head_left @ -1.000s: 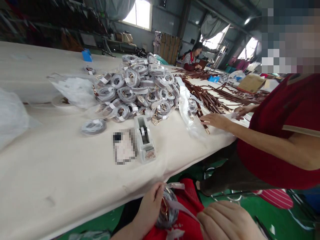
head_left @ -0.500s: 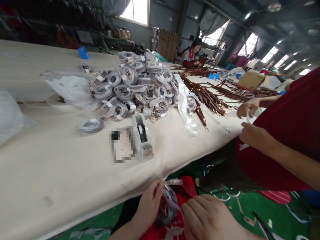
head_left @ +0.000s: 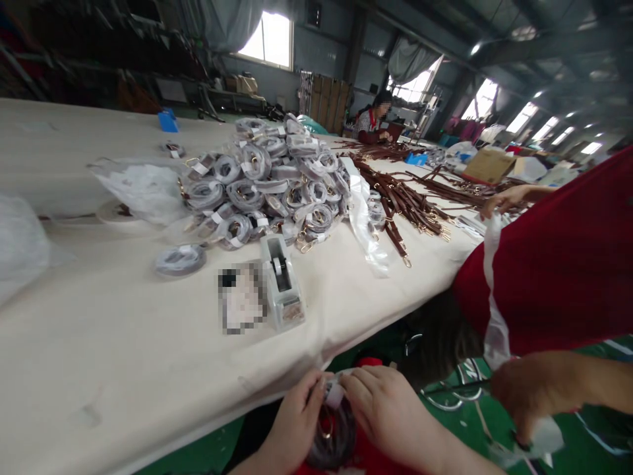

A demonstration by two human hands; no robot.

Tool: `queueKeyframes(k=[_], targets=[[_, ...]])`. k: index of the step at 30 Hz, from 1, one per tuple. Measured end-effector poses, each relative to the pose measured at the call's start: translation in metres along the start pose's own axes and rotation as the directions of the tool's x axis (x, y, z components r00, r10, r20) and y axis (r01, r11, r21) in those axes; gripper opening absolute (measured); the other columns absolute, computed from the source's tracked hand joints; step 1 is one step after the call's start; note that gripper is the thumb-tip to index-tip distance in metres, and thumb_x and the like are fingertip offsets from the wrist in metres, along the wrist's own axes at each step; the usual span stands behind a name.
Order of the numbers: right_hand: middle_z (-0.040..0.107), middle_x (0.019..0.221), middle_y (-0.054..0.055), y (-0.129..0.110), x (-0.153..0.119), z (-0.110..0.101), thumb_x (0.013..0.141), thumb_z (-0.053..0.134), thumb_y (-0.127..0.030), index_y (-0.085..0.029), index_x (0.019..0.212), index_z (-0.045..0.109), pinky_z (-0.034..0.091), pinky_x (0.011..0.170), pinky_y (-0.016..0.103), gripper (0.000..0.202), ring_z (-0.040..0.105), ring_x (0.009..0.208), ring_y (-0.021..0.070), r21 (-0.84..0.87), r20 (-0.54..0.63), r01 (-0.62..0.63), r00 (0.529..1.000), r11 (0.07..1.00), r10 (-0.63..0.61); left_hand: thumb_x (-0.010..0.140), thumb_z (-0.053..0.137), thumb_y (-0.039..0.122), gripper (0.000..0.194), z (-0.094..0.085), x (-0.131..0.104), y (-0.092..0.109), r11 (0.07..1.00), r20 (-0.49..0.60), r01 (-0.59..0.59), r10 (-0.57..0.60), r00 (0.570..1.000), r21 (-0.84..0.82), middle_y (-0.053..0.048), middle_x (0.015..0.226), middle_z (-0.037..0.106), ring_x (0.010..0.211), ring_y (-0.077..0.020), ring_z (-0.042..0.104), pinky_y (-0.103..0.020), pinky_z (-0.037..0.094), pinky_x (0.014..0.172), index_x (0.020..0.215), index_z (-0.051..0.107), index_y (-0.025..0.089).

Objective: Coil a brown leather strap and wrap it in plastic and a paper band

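Observation:
A coiled strap in clear plastic (head_left: 332, 435) is held low in front of me, below the table edge. My left hand (head_left: 295, 417) grips its left side, thumb near the top. Over its upper right side, my right hand (head_left: 388, 409) is closed, with a pale strip (head_left: 335, 394) showing between the hands. A metal clasp glints inside the coil. On the table stand a tape dispenser (head_left: 283, 284) and, left of it, a blurred flat item (head_left: 242, 298). One wrapped coil (head_left: 180, 260) lies alone to the left. Behind them is a heap of wrapped coils (head_left: 267, 178).
At right, a person in red (head_left: 558, 264) holds a long white plastic strip (head_left: 493, 290) over the table's right edge. Brown straps with clasps (head_left: 400, 198) spread beyond the heap. Clear plastic bags (head_left: 143, 188) lie left on the table (head_left: 148, 356). Another person (head_left: 373, 122) sits far back.
My right hand has moved up and left onto the coil's top. The pale strip that stuck out right now lies between my hands. The neighbouring person's near hand has dropped, stretching the white strip.

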State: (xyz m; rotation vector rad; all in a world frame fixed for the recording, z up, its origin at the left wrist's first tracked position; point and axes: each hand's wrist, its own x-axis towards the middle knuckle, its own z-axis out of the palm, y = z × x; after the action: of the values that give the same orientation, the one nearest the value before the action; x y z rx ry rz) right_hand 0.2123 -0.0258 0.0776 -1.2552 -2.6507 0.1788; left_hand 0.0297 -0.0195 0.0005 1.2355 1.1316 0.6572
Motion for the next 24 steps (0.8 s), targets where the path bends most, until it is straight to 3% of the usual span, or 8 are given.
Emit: queueKeyframes(k=[6,9,13,16,18,20,22,24], targets=[[0.063,0.093,0.002,0.012,0.0,0.005,0.093,0.06,-0.011,-0.018,0.102,0.061,0.038,0.076,0.031,0.011,0.054,0.083,0.0189,0.141,0.029,-0.092,0.996,0.986,0.089,0.1,0.033,0.049,0.045,-0.001,-0.008,0.014,0.95,0.073,-0.26,0.251,0.965,0.174,-0.005,0.09,0.062,0.09,-0.0166,0.058,-0.027,0.042,0.086,0.084,0.06,0.017],[0.064,0.091,0.003,0.014,0.002,0.009,0.095,0.052,-0.012,-0.017,0.099,0.062,0.041,0.077,0.03,0.012,0.056,0.083,0.0177,0.191,-0.018,-0.097,0.995,0.977,0.102,0.099,0.041,0.048,0.038,0.001,-0.008,0.016,0.916,0.101,-0.306,0.289,0.952,0.258,-0.004,0.088,0.063,0.087,-0.0153,0.057,-0.026,0.041,0.081,0.086,0.061,0.018],[0.061,0.081,0.005,0.016,0.004,0.01,0.102,0.037,-0.022,-0.015,0.086,0.061,0.041,0.072,0.028,0.029,0.054,0.076,0.017,0.311,-0.023,-0.148,0.986,0.939,0.163,0.101,0.038,0.044,0.041,0.004,-0.009,0.016,0.893,0.076,-0.322,0.315,0.946,0.314,-0.003,0.081,0.06,0.081,-0.0139,0.056,-0.025,0.04,0.077,0.076,0.056,0.018],[0.058,0.074,0.003,0.023,0.004,0.007,0.107,0.028,-0.041,-0.014,0.079,0.058,0.04,0.063,0.024,0.049,0.051,0.068,0.0143,0.599,0.199,-0.379,0.924,0.705,0.328,0.101,0.036,0.042,0.042,0.005,-0.012,0.016,0.883,0.083,-0.333,0.324,0.942,0.332,-0.003,0.078,0.059,0.079,-0.0135,0.055,-0.025,0.04,0.075,0.071,0.052,0.018],[0.058,0.071,0.003,0.03,0.004,0.008,0.106,0.027,-0.05,-0.013,0.078,0.06,0.037,0.06,0.023,0.056,0.049,0.065,0.0133,0.638,0.388,-0.551,0.833,0.538,0.395,0.101,0.035,0.041,0.042,0.007,-0.014,0.016,0.877,0.091,-0.343,0.332,0.939,0.337,-0.003,0.078,0.058,0.078,-0.0136,0.055,-0.026,0.04,0.075,0.07,0.05,0.018],[0.056,0.068,0.003,0.038,0.004,0.01,0.101,0.04,-0.053,-0.013,0.074,0.061,0.035,0.057,0.022,0.053,0.046,0.063,0.0125,0.602,0.505,-0.642,0.766,0.474,0.397,0.101,0.034,0.04,0.041,0.008,-0.015,0.017,0.875,0.107,-0.356,0.34,0.934,0.329,-0.003,0.079,0.058,0.08,-0.0141,0.055,-0.026,0.04,0.077,0.071,0.05,0.018],[0.052,0.064,0.0,0.042,0.006,0.015,0.092,0.055,-0.055,-0.013,0.071,0.06,0.031,0.053,0.02,0.047,0.041,0.059,0.0104,0.618,0.565,-0.662,0.749,0.424,0.346,0.101,0.033,0.041,0.04,0.009,-0.016,0.019,0.885,0.118,-0.352,0.331,0.936,0.304,-0.005,0.086,0.059,0.085,-0.0148,0.056,-0.027,0.041,0.081,0.074,0.052,0.018],[0.047,0.06,-0.002,0.042,0.009,0.018,0.084,0.063,-0.057,-0.013,0.072,0.06,0.028,0.05,0.019,0.046,0.035,0.054,0.0077,0.726,0.555,-0.621,0.783,0.295,0.282,0.101,0.034,0.043,0.041,0.009,-0.016,0.02,0.906,0.107,-0.316,0.297,0.949,0.281,-0.007,0.097,0.058,0.092,-0.016,0.057,-0.028,0.042,0.087,0.075,0.055,0.018]])
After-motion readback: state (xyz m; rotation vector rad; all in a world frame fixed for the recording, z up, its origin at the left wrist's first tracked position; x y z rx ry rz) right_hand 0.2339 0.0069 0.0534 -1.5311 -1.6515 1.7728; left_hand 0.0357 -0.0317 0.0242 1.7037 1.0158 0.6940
